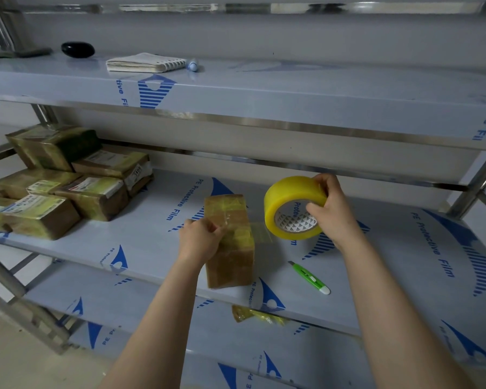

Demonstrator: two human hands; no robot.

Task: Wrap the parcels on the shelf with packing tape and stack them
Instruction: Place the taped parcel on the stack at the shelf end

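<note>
A brown cardboard parcel (230,248) with yellowish tape on it stands on the middle shelf (157,248). My left hand (199,238) grips the parcel's left side, thumb on the taped top. My right hand (330,210) holds a yellow roll of packing tape (288,203) just right of the parcel, fingers through its core. A clear strip of tape (261,233) runs from the roll to the parcel's right face. Several taped parcels (65,181) lie stacked at the shelf's left end.
A green utility knife (309,277) lies on the shelf near its front edge, right of the parcel. A spiral notebook (145,63), a pen (192,65) and a black oval object (77,49) sit on the upper shelf. Crumpled yellow tape (253,314) lies on the lower shelf.
</note>
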